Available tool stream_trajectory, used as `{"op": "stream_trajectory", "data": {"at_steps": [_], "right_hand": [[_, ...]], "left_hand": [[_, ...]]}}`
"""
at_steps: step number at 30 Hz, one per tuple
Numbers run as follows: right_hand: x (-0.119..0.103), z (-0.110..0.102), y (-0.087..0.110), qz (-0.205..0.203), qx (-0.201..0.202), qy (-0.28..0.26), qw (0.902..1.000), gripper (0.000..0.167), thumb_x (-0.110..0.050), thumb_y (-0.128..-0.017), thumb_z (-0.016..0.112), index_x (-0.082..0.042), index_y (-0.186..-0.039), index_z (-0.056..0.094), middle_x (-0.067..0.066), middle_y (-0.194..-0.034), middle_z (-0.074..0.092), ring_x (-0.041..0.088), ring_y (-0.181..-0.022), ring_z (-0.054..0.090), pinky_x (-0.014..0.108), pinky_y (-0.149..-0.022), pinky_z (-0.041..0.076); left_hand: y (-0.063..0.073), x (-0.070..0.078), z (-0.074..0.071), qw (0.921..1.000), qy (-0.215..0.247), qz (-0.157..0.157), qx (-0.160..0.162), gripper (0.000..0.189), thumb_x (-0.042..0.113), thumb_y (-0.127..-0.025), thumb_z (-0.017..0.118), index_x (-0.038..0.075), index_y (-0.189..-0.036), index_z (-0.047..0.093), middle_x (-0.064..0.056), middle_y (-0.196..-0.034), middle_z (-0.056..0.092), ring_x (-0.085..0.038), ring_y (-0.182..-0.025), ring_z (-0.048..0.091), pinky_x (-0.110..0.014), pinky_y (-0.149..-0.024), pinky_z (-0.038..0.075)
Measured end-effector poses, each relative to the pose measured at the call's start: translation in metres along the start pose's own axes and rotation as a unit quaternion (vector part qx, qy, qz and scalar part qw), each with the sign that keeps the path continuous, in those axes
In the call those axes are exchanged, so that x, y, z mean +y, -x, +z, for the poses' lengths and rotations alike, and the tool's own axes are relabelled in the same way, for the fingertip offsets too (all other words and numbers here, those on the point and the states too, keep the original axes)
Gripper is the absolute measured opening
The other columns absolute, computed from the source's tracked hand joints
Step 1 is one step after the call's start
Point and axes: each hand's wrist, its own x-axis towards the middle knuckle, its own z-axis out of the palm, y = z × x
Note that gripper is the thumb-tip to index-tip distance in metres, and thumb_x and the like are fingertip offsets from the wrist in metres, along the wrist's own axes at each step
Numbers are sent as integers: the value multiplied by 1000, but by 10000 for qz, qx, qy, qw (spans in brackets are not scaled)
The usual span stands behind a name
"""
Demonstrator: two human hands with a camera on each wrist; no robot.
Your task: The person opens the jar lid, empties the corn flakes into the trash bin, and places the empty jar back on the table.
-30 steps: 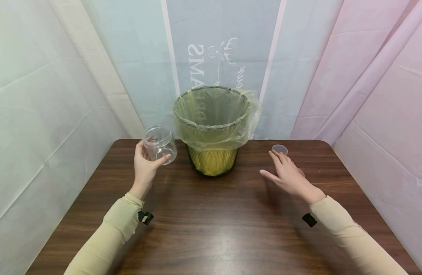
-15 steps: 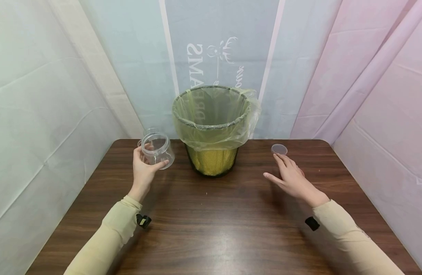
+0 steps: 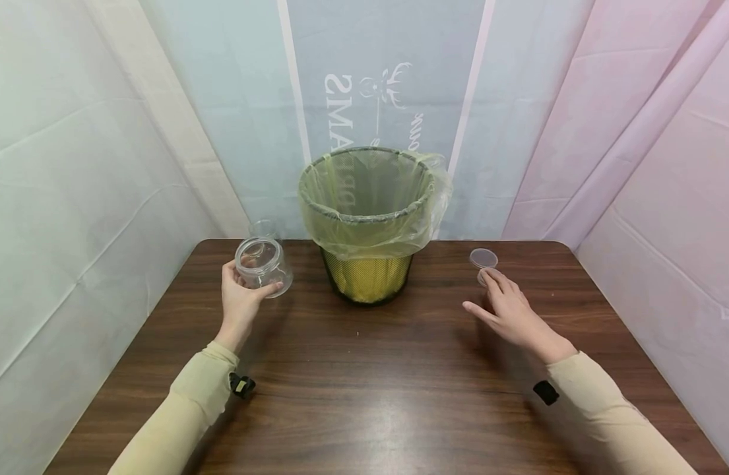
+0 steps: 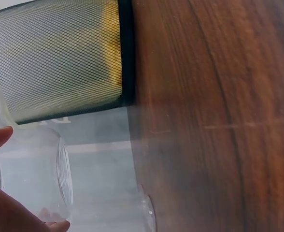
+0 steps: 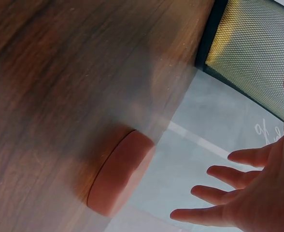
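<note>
My left hand (image 3: 239, 307) grips a clear, wide-mouthed jar (image 3: 273, 277), thumb on the near side and fingers round the far side. The jar is tilted with its mouth toward me, above the table's left part. Just behind it shows another clear vessel (image 3: 266, 229). My right hand (image 3: 509, 313) hovers over the table's right part, its fingers spread and holding nothing. Beyond its fingertips is a translucent round disc (image 3: 483, 258). In the right wrist view, a reddish-brown rounded object (image 5: 121, 174) lies on the table below the hand; the head view hides most of it.
A mesh wastebasket (image 3: 370, 280) stands at the back middle of the brown wooden table (image 3: 364, 382), between my hands. A pale yellow bag (image 3: 364, 244) lines it and hangs over its rim. Fabric curtains (image 3: 667, 198) enclose the table at the back and sides.
My left hand has drawn the jar slightly left and toward me, uncovering the vessel behind it. My right hand has shifted back and right, so the round disc shows fully.
</note>
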Motion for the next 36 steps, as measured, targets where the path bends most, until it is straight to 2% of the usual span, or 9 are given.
{"op": "stream_trajectory", "data": {"at_steps": [8,17,24,36], "right_hand": [[8,-4,5,321,-91,-26,9994,82,-49,-93,53,4,-148,21,29,-151,20,57,-132,20,69,-102,19],[14,-5,10,394,-19,-22,9992,84,-48,-93,54,6,-147,20,31,-149,23,58,-131,20,70,-100,19],[19,-5,15,466,101,48,9988,83,-47,-93,54,8,-146,22,36,-144,26,59,-127,24,71,-97,23],[26,-7,22,435,214,184,9987,83,-46,-93,55,13,-142,25,39,-141,29,61,-124,26,72,-95,24]], "left_hand": [[-2,-7,-10,9987,-301,-215,339,87,-12,-61,80,5,-133,34,-8,-127,44,-14,-114,43,-41,-104,38],[-4,-14,-17,9954,-544,-523,596,86,-11,-61,81,3,-131,33,5,-116,44,-16,-115,43,-40,-103,39],[-6,-19,-21,9926,-609,-769,718,85,-15,-60,78,4,-130,33,-9,-127,42,-19,-117,42,-41,-103,40],[-8,-22,-31,9862,-881,-1227,676,89,-11,-66,76,6,-139,28,-16,-140,42,-25,-126,41,-41,-105,38]]}}
